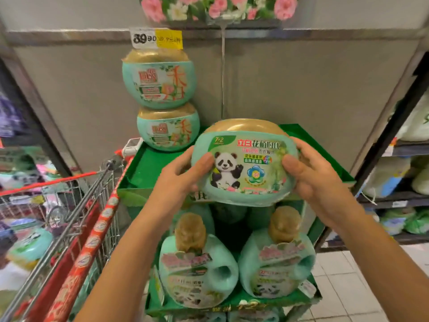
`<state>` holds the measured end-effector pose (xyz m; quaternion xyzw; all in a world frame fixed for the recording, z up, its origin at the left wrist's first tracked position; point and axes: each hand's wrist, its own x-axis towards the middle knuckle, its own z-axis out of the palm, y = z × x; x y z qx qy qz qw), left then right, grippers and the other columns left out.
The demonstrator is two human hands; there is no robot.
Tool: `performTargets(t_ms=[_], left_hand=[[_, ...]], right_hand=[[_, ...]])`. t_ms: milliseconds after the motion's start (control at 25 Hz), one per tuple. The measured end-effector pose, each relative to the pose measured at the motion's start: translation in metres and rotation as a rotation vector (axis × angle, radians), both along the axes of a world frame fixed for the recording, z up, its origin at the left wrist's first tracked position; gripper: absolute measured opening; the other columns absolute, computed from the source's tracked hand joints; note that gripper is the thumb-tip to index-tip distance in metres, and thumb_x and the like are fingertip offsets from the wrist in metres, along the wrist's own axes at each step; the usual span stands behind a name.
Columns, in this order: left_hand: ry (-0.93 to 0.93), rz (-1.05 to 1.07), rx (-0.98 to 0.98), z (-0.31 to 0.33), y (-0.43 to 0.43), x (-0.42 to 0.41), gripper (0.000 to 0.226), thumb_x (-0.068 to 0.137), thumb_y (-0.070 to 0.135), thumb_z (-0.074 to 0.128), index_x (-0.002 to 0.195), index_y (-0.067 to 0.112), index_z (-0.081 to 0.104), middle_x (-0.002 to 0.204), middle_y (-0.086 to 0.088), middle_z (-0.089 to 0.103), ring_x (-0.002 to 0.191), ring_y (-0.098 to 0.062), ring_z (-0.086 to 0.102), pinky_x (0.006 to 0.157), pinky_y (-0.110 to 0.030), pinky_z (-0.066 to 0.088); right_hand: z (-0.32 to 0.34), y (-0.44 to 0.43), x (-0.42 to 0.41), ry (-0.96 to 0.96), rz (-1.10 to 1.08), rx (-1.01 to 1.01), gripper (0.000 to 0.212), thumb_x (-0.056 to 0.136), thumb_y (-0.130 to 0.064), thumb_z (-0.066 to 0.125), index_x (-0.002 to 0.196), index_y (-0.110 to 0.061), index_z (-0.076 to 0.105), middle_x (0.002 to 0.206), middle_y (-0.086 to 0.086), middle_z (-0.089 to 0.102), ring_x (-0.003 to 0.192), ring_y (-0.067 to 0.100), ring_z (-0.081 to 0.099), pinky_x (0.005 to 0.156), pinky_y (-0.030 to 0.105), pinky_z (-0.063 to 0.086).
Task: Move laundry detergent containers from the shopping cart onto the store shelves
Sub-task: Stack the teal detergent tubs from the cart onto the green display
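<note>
Fingers point(306, 148) partly hidden behind tub point(243, 169)

Two stacked tubs point(160, 82) stand at the tray's point(151, 169) back left, the held tub point(243, 166) hangs over its front edge, jugs point(197, 273) sit below it, the cart point(76, 205) to its left.
</note>
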<state>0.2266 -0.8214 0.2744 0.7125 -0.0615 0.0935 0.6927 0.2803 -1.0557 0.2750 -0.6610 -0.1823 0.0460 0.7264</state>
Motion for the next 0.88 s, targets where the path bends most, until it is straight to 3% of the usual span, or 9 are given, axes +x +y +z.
performTargets(t_ms=[240,400,480,640,760,880], left_hand=[[0.009,-0.034,0.119,0.017,0.03,0.079,0.042,0.079,0.05,0.063,0.119,0.039,0.062,0.114,0.011,0.07,0.101,-0.004,0.063,0.083,-0.029,0.049],[0.027,0.004,0.162,0.007,0.04,0.121,0.073,0.068,0.045,0.074,0.136,0.038,0.05,0.124,0.019,0.063,0.102,0.006,0.062,0.078,-0.013,0.05],[0.007,0.04,0.19,0.001,0.043,0.137,0.08,0.067,0.037,0.074,0.141,0.032,0.046,0.132,0.015,0.057,0.101,0.009,0.063,0.079,-0.008,0.049],[0.022,0.145,0.324,-0.012,0.041,0.152,0.081,0.073,0.023,0.079,0.145,0.03,0.041,0.134,0.01,0.056,0.109,0.003,0.059,0.093,-0.011,0.047],[-0.032,0.307,0.438,-0.019,0.032,0.153,0.082,0.067,0.027,0.085,0.14,0.03,0.047,0.122,0.016,0.06,0.095,0.006,0.059,0.078,0.004,0.042],[-0.055,0.441,0.509,-0.018,0.028,0.156,0.079,0.064,0.033,0.086,0.135,0.022,0.054,0.118,0.006,0.066,0.09,-0.005,0.067,0.078,-0.009,0.049]], right_hand=[[0.025,0.018,0.088,-0.123,0.099,-0.03,0.057,0.076,-0.03,0.073,0.129,-0.024,0.054,0.12,0.004,0.065,0.104,0.018,0.068,0.075,0.027,0.056],[0.014,0.019,0.14,-0.192,0.089,-0.205,0.081,0.071,-0.026,0.072,0.144,-0.02,0.038,0.141,0.0,0.052,0.128,0.013,0.051,0.107,0.037,0.042],[0.006,0.018,0.158,-0.196,0.105,-0.266,0.087,0.067,-0.026,0.074,0.145,-0.02,0.035,0.143,-0.004,0.05,0.132,0.007,0.046,0.111,0.032,0.038],[-0.007,0.017,0.181,-0.204,0.124,-0.3,0.095,0.06,-0.025,0.08,0.144,-0.023,0.037,0.143,-0.01,0.049,0.127,-0.003,0.047,0.092,0.01,0.046],[-0.009,0.014,0.191,-0.197,0.081,-0.278,0.095,0.057,-0.022,0.082,0.142,-0.023,0.04,0.141,-0.01,0.05,0.125,0.003,0.05,0.088,0.011,0.048],[-0.006,0.015,0.196,-0.209,0.067,-0.304,0.089,0.06,-0.019,0.083,0.14,-0.022,0.044,0.131,-0.015,0.053,0.115,-0.002,0.052,0.087,0.015,0.05]])
